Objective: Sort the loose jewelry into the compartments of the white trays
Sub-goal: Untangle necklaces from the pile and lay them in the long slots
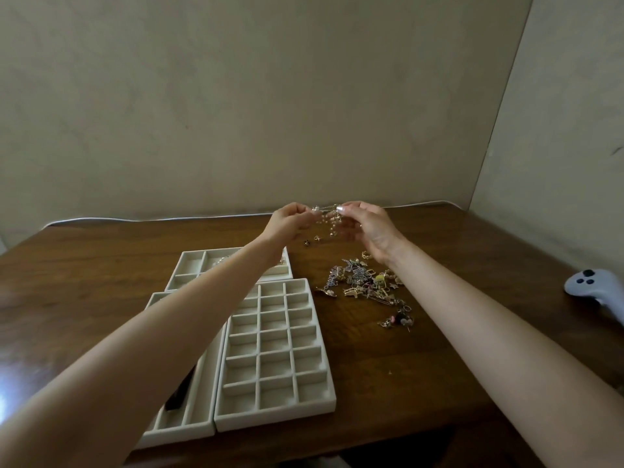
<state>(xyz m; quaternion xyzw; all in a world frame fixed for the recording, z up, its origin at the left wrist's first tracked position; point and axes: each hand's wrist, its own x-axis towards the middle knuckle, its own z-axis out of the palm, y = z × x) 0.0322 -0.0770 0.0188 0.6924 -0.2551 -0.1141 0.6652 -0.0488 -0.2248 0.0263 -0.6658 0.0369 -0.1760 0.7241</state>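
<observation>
Pearl piece [329, 220]: pinkish-white beads dangling in a short cluster off a silvery top bit, held up over the far side of the table [422, 359]
Left hand [289, 221]: fingers curled, pinching its left end
Right hand [369, 228]: fingertips pinching the right end
Loose pile [366, 282]: gold and silver tangle, just nearer than the hands
Grid tray [277, 352]: white, small square compartments, left of the pile
Controller [591, 285]: pale, far right
</observation>
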